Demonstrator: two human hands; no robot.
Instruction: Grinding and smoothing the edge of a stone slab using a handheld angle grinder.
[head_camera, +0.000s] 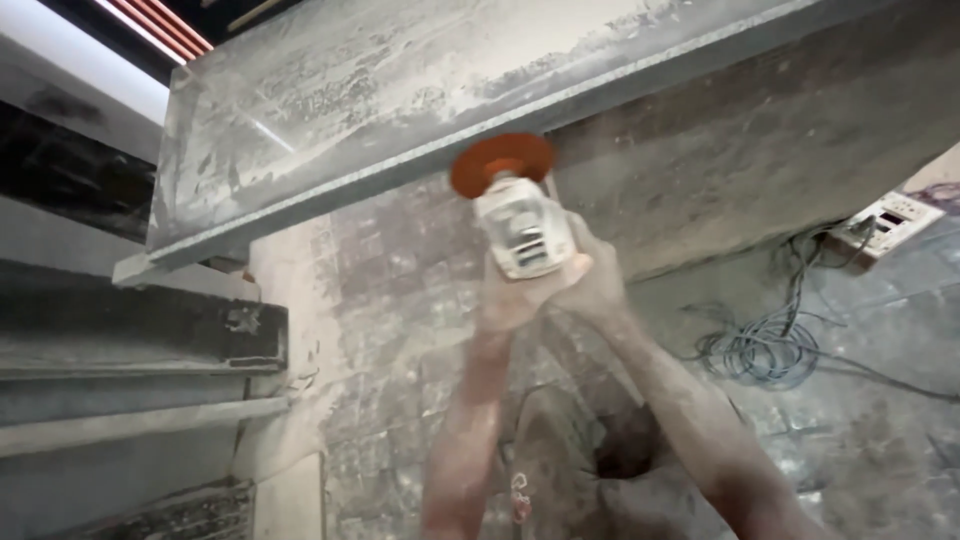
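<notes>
far left: dark ledges stacked like steps, dusty, w/ a pale strip at top left.
slab: big grey stone slab tilted across upper frame, thick w/ dust; its lower edge runs from low left up to the right.
floor: speckled, dust-covered floor below the slab.
left hand: left hand closed round the lower body of the grinder, forearm coated in dust, rising from bottom centre.
grinder: pale-bodied grinder held up in both hands, centre frame; its orange disc sits at the slab's lower edge, looks touching, tho blur makes exact contact hard to tell.
right hand: right hand wrapped round the grinder from the right side, just beside the left hand; fingers closed on the body.
haze: light dust in the air around disc & hands.
wall: rough grey face under the slab, right of the disc.
cables: tangle of dark cables on the floor at right, well apart from the hands.
far right: white socket box w/ a lead plugged in, near the frame edge.
</notes>
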